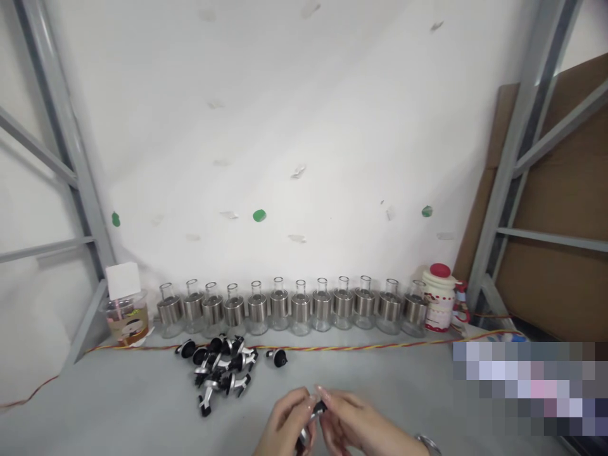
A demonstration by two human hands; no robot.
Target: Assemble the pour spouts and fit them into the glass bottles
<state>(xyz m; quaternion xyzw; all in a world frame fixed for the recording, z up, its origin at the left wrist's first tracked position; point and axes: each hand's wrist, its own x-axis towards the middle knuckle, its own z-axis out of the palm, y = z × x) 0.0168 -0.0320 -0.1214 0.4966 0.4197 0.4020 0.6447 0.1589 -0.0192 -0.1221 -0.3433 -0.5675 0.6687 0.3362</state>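
Note:
Low in the head view, my left hand (289,423) is closed around a black and silver bottle pourer (317,411), partly covered by the fingers. My right hand (354,423) pinches the black end of this same pourer, fingertips close to those of the left. Left of my hands lies a pile of similar pourers (221,364), with silver spouts and black stoppers. One loose pourer (279,358) rests apart from the pile, on its right. Behind them, a row of glass bottles (300,307) with steel sleeves stands upright, their necks uncapped.
A twisted red and yellow wire (342,348) runs across the grey tabletop (156,405) in front of the bottles. A plastic drink cup (127,320) stands at the left end, a cream tumbler with a red lid (437,301) at the right. Metal shelf posts (506,145) flank both sides.

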